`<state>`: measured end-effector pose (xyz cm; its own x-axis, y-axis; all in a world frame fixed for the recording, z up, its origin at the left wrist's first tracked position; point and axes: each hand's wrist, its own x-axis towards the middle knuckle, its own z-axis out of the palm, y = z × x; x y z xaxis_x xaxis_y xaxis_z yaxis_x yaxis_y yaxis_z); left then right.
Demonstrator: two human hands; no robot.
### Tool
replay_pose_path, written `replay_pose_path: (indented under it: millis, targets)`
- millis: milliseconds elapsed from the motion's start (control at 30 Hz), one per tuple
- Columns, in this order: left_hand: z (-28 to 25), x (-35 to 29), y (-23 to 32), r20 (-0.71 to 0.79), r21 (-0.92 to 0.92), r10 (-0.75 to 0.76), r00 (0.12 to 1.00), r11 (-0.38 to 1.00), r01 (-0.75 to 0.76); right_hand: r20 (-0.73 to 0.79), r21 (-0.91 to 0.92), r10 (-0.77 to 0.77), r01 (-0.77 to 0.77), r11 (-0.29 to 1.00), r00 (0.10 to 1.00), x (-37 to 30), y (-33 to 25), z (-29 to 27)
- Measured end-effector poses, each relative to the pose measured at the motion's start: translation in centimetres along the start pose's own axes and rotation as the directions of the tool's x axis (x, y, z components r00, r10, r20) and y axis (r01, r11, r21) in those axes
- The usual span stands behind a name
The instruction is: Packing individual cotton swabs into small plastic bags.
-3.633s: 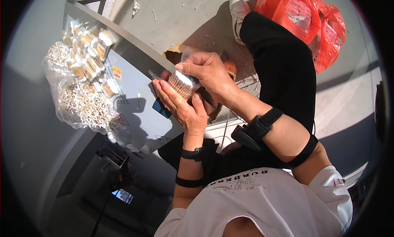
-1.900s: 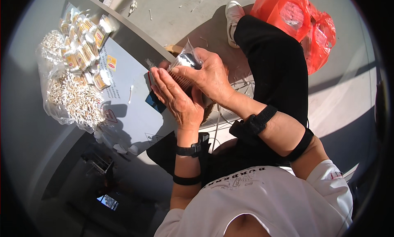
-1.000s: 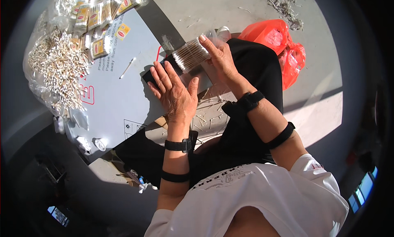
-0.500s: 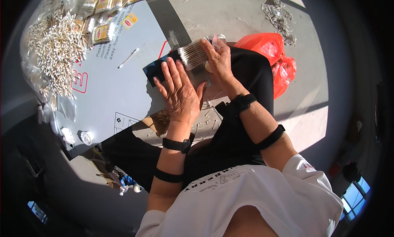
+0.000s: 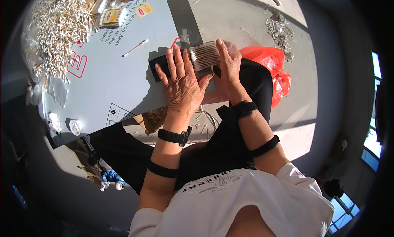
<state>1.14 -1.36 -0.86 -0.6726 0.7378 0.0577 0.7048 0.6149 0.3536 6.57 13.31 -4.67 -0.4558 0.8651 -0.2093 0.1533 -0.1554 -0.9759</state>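
My left hand (image 5: 180, 87) lies with its fingers stretched and spread over a dark flat piece (image 5: 156, 70) at the table's right edge. Its fingertips are beside the white heads of a row of cotton swabs (image 5: 204, 55). Those swabs lie side by side, partly inside a clear plastic bag (image 5: 230, 47). On the right, my right hand (image 5: 231, 68) grips the bag's far end, thumb on top; its other fingers are mostly hidden beneath. A single cotton swab (image 5: 135, 48) rests on the grey board to the left.
A large heap of loose cotton swabs (image 5: 61, 29) fills the board's far left. Beside it are several filled swab packs (image 5: 111, 17) and a yellow label card (image 5: 143, 10). A small white cup (image 5: 75, 126) stands at the near left corner. Red plastic bags (image 5: 269, 58) lie right of my knee.
The view has shifted slightly. My left fingers now sit close against the swab heads, and my right hand still grips the bag, its thumb now more upright.
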Motion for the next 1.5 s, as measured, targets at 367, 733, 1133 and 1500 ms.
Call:
replay_pose_path:
  millis: [367, 733, 1133, 1500]
  targets:
    - [-1.8, -2.3, -4.7, -0.028, -0.188, 0.035, 0.999, 0.981, -0.039, 0.267, -0.767, -0.366, 0.427, 0.48, 0.891, 1.4, -5.5, 0.1]
    - [-1.6, -2.2, -8.1, -0.284, -0.456, -0.045, 0.958, 0.885, -0.093, 0.542, -0.818, -0.412, 0.571, -0.06, 0.733, 2.6, -4.0, 3.6]
    - [-1.5, -1.7, -8.2, -0.357, -0.528, -0.127, 0.925, 0.845, -0.088, 0.406, -0.875, -0.317, 0.464, 0.135, 0.857, 4.0, -3.1, 3.4]
    - [-1.8, -1.7, -8.1, -0.354, -0.529, -0.149, 0.923, 0.846, -0.066, 0.461, -0.864, -0.41, 0.504, -0.004, 0.787, 3.5, -2.9, 3.3]
